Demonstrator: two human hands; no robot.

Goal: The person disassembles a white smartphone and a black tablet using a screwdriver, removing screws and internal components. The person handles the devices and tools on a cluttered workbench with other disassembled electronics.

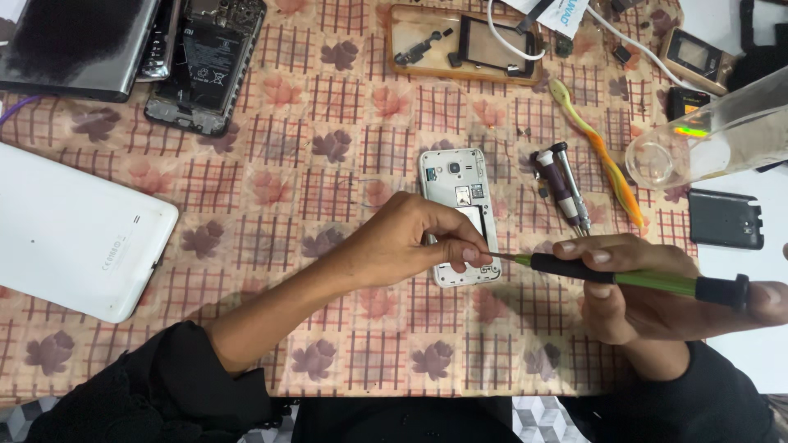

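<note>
Lying near the middle of the patterned tablecloth (pixel 328 107): a white smartphone (pixel 456 197) with its back cover off, camera end pointing away from the person, battery bay showing. Resting over the near half of that phone: the left hand (pixel 410 242), fingers curled together, fingertips (pixel 470 255) pressing down on the lower part of the frame and partly hiding it. Gripping a green-shafted screwdriver (pixel 648 280) with a black collar and black end cap: the right hand (pixel 648 295), fingers wrapped around the shaft, thumb and forefinger pinching the black collar. Meeting the lower right edge of the phone, just beside the left fingertips: the metal tip of the screwdriver; exact contact point too small to tell. Lying just right of the phone: two small precision screwdrivers (pixel 562 184), side by side, angled. Lying farther right, slanting across the cloth: a yellow and orange toothbrush (pixel 603 152). Sitting at the far right: a clear plastic tube (pixel 714 135) and, nearer, a dark phone battery (pixel 726 219). Sitting at the far edge: an orange-rimmed tray (pixel 410 66) holding small parts. Lying at the upper left: an opened dark phone (pixel 207 61) beside a grey laptop (pixel 78 45). Lying at the left edge, well apart from the hands: a white tablet (pixel 74 230), face down.
</note>
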